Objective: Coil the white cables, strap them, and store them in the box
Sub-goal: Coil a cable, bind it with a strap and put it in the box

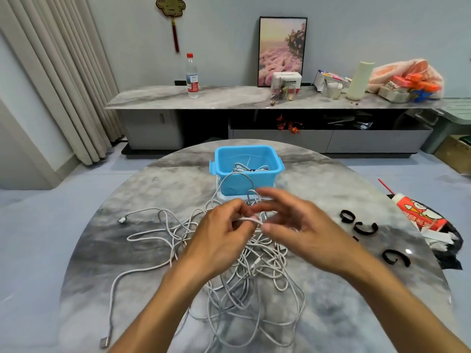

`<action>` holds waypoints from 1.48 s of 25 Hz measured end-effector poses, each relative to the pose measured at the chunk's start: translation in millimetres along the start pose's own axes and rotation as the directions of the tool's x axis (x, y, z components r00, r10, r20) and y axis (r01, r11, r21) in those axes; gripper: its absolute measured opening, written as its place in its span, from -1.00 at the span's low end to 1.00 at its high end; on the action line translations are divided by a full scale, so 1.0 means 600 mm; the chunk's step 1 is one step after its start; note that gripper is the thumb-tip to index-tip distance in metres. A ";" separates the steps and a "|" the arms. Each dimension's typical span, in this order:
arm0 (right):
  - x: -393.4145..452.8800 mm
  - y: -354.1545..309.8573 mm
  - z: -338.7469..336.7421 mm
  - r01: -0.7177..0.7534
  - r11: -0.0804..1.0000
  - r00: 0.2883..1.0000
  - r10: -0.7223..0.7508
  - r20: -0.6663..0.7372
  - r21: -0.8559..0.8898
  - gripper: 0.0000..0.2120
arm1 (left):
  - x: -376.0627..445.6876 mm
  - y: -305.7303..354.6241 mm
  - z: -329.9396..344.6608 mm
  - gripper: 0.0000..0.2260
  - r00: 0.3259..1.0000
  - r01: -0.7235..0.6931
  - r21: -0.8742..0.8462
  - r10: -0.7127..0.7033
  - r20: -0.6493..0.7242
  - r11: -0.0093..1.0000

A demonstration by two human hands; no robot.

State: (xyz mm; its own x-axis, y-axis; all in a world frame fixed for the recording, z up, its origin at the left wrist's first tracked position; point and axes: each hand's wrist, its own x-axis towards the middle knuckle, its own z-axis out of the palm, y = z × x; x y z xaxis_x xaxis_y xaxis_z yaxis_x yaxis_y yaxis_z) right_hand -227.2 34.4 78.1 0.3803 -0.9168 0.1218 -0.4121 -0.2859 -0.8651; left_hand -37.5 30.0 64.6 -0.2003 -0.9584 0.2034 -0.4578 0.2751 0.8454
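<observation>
Left hand (219, 235) above desk centre, fingers curled, pinching a folded bit of white cable (248, 220) between thumb and fingertips. Right hand (300, 225) just beside it, fingers spread and loosely bent over the same strand; motion blur, so I cannot tell if the thumb grips it. Below both hands: a loose tangle of cables (257, 271) on the desk (153, 189), strands trailing left, one plug (122, 220) out at left, another connector (104, 343) near the front edge. Beyond the hands, a blue box (246, 171) with one coiled cable already inside; a strand loops up against its front wall. Right of the hands, well apart, black straps (362, 226) lie curled open. Crumpled wrapper (423, 217) at the desk's right edge.
</observation>
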 end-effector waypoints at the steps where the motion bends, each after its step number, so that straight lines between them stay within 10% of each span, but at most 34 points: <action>1: 0.003 -0.004 0.011 -0.012 0.999 0.998 0.010 0.055 0.044 -0.66 | 0.002 0.001 0.001 -0.92 0.998 0.017 -0.092 -0.022 -0.055 0.996; 4: 0.005 -0.010 0.003 -0.060 0.985 0.996 0.049 0.070 0.163 -0.79 | 0.007 -0.004 -0.010 -0.80 0.989 0.065 -0.360 -0.109 -0.102 0.931; 6: 0.005 -0.015 -0.027 -0.036 0.939 0.988 0.084 -0.127 0.341 -0.69 | 0.007 -0.010 -0.012 -0.80 0.980 0.199 -0.430 -0.170 0.105 0.881; 9: 0.001 -0.002 -0.102 0.092 0.775 0.844 0.272 -0.462 0.625 -0.70 | 0.000 -0.018 0.005 -0.92 0.891 0.309 -0.082 -0.258 0.374 0.948; 15: -0.025 0.077 -0.174 0.127 0.614 0.488 0.645 -0.588 0.779 -0.70 | 0.009 -0.028 -0.007 -0.76 0.989 0.117 0.122 -0.127 0.076 0.986; 17: -0.030 0.085 -0.181 -0.242 0.807 0.417 0.587 -0.693 0.538 -0.79 | 0.006 -0.025 -0.010 -0.76 1.000 0.021 0.119 -0.019 -0.015 0.993; 19: -0.030 0.084 -0.162 -0.666 0.738 0.517 0.347 -0.783 -0.112 -0.64 | 0.001 -0.018 -0.005 -0.77 0.993 -0.073 0.183 0.090 -0.081 0.980; 21: -0.022 0.057 -0.104 -0.433 0.766 0.792 0.072 -0.606 -0.475 -0.38 | 0.000 -0.017 0.004 -0.79 0.986 -0.106 0.257 0.135 -0.095 0.960; 23: -0.007 0.027 -0.033 -0.093 0.881 0.948 -0.064 -0.311 -0.464 -0.34 | 0.001 -0.012 0.015 -0.94 0.982 -0.131 0.265 0.162 -0.100 0.955; 27: 0.018 0.029 0.024 0.110 0.787 0.977 -0.198 -0.079 -0.607 -0.77 | -0.002 -0.007 0.019 -0.67 0.975 -0.195 0.160 0.210 -0.079 0.968; 31: 0.018 0.028 -0.020 0.058 0.992 0.995 -0.048 -0.086 0.112 -0.83 | 0.012 -0.010 0.006 -0.86 0.995 -0.073 -0.214 0.059 -0.074 0.974; 37: -0.010 0.027 -0.162 0.209 0.677 0.856 0.223 -0.466 0.706 -0.79 | 0.014 -0.021 -0.011 -0.77 0.997 -0.068 -0.074 0.066 -0.034 0.995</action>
State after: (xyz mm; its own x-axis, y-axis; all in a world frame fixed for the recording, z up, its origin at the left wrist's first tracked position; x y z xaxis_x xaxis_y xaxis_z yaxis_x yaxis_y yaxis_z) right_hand -316.6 8.3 110.2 -0.1525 -0.9785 0.1386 0.3850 -0.1879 -0.9036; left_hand -27.8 17.8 58.7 -0.2006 -0.9402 0.2754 -0.3775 0.3336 0.8638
